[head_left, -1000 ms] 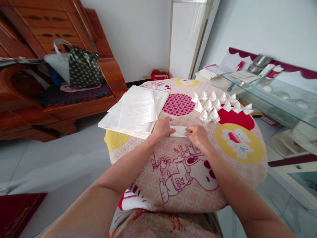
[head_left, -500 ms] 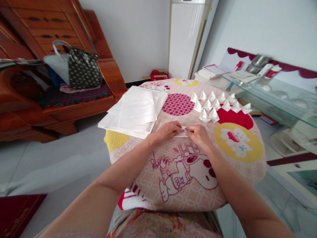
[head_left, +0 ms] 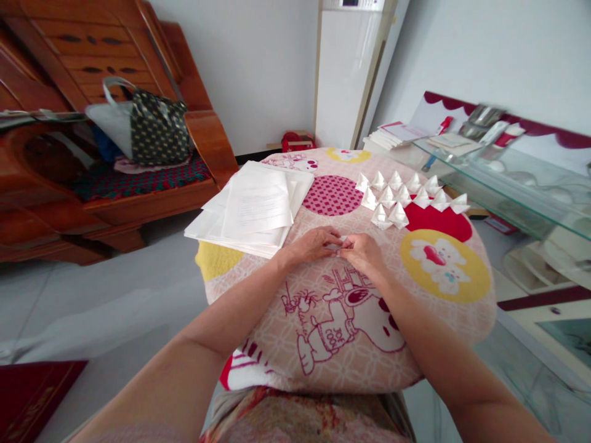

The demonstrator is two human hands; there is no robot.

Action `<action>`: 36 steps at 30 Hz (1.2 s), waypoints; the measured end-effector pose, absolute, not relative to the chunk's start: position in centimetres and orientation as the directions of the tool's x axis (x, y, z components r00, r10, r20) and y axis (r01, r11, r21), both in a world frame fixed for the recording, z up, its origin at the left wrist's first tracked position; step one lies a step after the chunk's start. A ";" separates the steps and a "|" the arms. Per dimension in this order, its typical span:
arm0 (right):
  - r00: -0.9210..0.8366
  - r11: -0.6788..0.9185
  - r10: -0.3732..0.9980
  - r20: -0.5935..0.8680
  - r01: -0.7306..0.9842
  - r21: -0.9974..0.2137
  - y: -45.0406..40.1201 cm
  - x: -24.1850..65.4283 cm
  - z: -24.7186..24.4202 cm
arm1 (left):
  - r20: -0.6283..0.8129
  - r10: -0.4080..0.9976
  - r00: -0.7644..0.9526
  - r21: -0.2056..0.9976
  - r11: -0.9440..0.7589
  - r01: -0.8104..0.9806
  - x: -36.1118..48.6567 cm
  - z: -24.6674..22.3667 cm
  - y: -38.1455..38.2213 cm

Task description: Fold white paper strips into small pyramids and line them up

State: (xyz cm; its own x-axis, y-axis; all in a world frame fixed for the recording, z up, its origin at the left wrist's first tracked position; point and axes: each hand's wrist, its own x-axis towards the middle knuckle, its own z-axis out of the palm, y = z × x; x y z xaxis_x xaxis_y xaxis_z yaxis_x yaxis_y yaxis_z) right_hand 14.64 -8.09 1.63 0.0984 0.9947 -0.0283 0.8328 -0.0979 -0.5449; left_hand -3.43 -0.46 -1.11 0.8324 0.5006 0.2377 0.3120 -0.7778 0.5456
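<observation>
My left hand and my right hand meet over the middle of the cloth-covered round table. Between their fingertips is a small folded white paper, mostly hidden by the fingers. Both hands are closed on it, the left from its left side, the right from its right side. Left of my hands lies a loose stack of white sheets, the top one with faint print. Several folded white paper shapes with pointed tops stand in rows at the table's right back.
A wooden bench with a dotted bag stands at the left. Right of the table is a glass shelf with bowls and papers. A white cabinet rises behind, near a red object on the floor.
My right hand has shifted left, closer to my left hand, and its fingers have drawn together. Less of the folded paper shows between them now.
</observation>
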 end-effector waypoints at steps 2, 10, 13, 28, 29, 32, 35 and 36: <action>0.099 -0.107 0.994 -0.044 0.854 -0.508 -8.1 14.3 2.0 | 0.236 0.505 0.830 0.551 -0.773 0.313 -3.4 -1.1 -0.5; 0.076 -0.122 0.991 -0.108 0.839 -0.530 -8.1 15.2 2.3 | 0.238 0.500 0.833 0.550 -0.776 0.308 -3.5 -1.2 -0.4; 0.093 -0.133 0.991 -0.100 0.815 -0.564 -8.0 16.1 2.1 | 0.222 0.512 0.830 0.545 -0.771 0.330 -3.5 -1.2 -0.4; 0.033 -0.023 0.999 0.005 0.797 -0.604 -8.0 16.3 1.1 | 0.242 0.553 0.798 0.576 -0.743 0.340 -3.2 -1.3 -0.6; 0.033 -0.029 0.999 -0.005 0.806 -0.592 -8.0 16.3 1.2 | 0.239 0.567 0.789 0.588 -0.731 0.347 -3.1 -1.5 -0.6; 0.030 -0.028 1.000 -0.006 0.811 -0.584 -8.1 16.3 1.3 | 0.215 0.613 0.761 0.628 -0.683 0.373 -3.0 -2.0 -0.5; 0.036 -0.034 0.999 -0.007 0.816 -0.577 -8.1 16.2 1.3 | 0.192 0.652 0.733 0.634 -0.653 0.415 -2.7 -2.2 -0.7; 0.038 -0.037 0.999 -0.010 0.819 -0.573 -8.2 16.2 1.4 | 0.191 0.663 0.724 0.628 -0.649 0.429 -2.7 -2.2 -0.9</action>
State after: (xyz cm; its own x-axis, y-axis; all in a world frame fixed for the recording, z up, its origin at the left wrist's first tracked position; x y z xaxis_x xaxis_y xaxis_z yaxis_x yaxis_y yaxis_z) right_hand 16.20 -8.17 1.36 0.0380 0.9992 -0.0103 0.8188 -0.0371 -0.5729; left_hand -2.68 -0.85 -2.22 0.7237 0.6632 0.1907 0.4290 -0.6489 0.6285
